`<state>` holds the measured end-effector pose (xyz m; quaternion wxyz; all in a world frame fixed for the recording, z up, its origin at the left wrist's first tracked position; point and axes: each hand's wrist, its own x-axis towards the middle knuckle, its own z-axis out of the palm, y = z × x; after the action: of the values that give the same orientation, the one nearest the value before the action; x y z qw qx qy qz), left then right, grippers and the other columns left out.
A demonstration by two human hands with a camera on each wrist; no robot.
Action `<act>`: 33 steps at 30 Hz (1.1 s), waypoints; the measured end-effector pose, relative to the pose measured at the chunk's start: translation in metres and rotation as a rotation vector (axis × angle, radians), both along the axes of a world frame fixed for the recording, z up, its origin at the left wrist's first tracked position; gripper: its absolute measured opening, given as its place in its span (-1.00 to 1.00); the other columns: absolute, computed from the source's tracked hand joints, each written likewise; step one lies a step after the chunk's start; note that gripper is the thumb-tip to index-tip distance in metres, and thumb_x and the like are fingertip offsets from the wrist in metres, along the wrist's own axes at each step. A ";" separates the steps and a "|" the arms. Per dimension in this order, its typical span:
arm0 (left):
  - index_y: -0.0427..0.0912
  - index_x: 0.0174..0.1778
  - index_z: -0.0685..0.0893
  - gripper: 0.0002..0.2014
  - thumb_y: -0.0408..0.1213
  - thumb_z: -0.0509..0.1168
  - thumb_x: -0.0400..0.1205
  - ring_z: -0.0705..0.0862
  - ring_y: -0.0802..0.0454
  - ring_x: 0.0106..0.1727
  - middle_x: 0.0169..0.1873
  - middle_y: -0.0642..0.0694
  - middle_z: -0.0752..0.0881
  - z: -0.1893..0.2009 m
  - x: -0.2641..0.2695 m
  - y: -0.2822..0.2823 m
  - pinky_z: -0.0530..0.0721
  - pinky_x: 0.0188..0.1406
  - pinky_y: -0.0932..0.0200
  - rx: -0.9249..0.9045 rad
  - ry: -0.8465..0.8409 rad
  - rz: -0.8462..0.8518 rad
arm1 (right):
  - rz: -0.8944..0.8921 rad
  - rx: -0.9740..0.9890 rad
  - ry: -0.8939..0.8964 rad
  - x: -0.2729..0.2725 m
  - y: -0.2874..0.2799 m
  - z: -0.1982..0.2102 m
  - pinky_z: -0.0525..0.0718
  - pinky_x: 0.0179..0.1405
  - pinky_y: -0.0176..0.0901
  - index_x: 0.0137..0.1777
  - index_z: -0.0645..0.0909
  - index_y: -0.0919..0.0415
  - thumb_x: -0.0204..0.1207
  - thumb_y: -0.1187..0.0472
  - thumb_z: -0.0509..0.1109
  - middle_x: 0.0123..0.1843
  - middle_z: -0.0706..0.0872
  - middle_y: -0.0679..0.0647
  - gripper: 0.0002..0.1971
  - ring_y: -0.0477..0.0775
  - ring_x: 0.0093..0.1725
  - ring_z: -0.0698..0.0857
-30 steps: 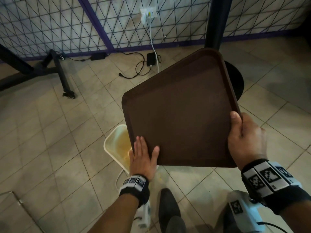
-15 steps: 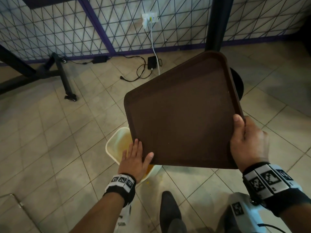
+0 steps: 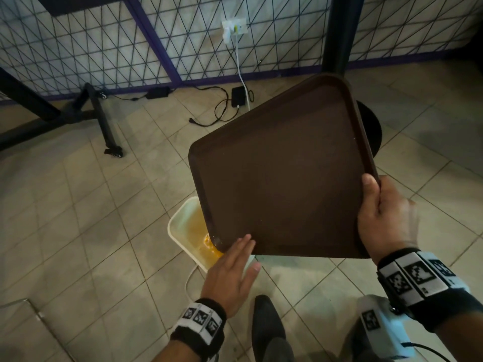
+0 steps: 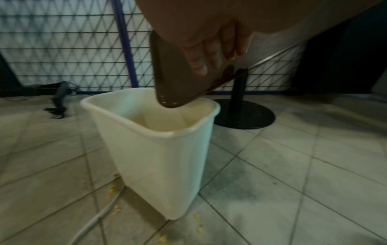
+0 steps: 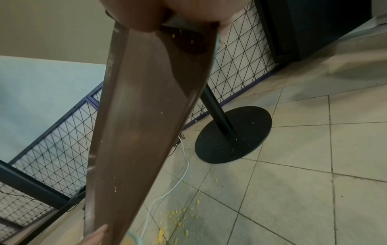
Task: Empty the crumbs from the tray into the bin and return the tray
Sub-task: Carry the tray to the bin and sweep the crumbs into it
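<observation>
Right now I have the dark brown rectangular plastic tray (image 3: 282, 178) tipped steeply, its lowest corner hanging just above the open mouth of the small cream plastic bin (image 4: 159, 149) on the tiled floor; I hold it that way so anything loose slides down to that one corner and drops inside the bin and not beside it. My right hand (image 3: 384, 212) grips the tray's raised edge on the side away from the bin, thumb curled over the rim on top and fingers hidden beneath, carrying the weight and setting the slope. My left hand (image 3: 230, 273) is open, fingers straight and together, fingertips (image 4: 201, 68) lying against the tray's surface close to the low corner above the bin, holding nothing; I judge it is there to brush the last specks along. A few pale specks cling near that corner. Yellow crumbs (image 3: 211, 246) lie in the bottom of the bin, and some scattered yellow crumbs (image 5: 178, 218) sit on the floor tiles just beside the bin, near a white cable (image 5: 178, 179).
</observation>
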<state>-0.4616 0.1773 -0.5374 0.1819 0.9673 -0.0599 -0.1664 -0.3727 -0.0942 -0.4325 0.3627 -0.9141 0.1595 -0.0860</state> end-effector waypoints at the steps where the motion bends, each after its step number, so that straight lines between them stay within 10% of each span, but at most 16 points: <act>1: 0.13 0.72 0.10 -0.28 0.33 -0.38 0.66 0.06 0.33 0.64 0.68 0.28 -0.02 -0.002 -0.002 -0.008 0.06 0.58 0.27 -0.022 0.000 -0.031 | 0.004 0.000 -0.006 0.000 0.000 0.000 0.27 -0.55 -0.29 -0.10 0.47 0.23 0.67 -0.07 -0.02 -0.46 0.51 0.03 -0.60 -0.06 -0.50 0.47; 16: 0.02 0.73 -0.16 -0.10 0.37 -0.65 0.49 -0.40 0.11 0.61 0.70 0.14 -0.24 -0.036 0.016 0.067 -0.31 0.66 -0.06 0.475 0.192 -0.105 | 0.024 -0.010 -0.030 0.001 -0.007 0.000 0.41 -0.54 -0.21 -0.13 0.48 0.22 0.67 -0.07 -0.01 -0.45 0.56 0.09 -0.60 0.03 -0.49 0.52; 25: -0.05 0.74 -0.15 -0.28 0.25 -0.40 0.70 -0.24 -0.04 0.73 0.74 -0.04 -0.16 -0.029 0.019 0.051 -0.17 0.70 -0.09 0.389 0.068 0.137 | -0.013 -0.039 -0.022 0.002 -0.013 -0.002 0.39 -0.43 -0.11 -0.12 0.47 0.25 0.69 -0.04 -0.01 -0.46 0.53 0.10 -0.61 0.14 -0.49 0.48; 33: 0.11 0.69 -0.28 -0.36 0.26 -0.26 0.74 -0.40 0.22 0.62 0.63 0.18 -0.37 -0.041 -0.006 0.019 -0.30 0.63 0.16 0.214 0.116 -0.098 | 0.019 -0.085 -0.025 0.004 -0.009 -0.004 0.28 -0.55 -0.23 -0.14 0.45 0.22 0.67 -0.08 -0.04 -0.46 0.55 0.09 -0.59 -0.01 -0.52 0.46</act>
<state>-0.4678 0.1965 -0.5782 0.0724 0.9658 -0.0786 -0.2360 -0.3690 -0.1031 -0.4368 0.3262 -0.9290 0.1426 -0.1009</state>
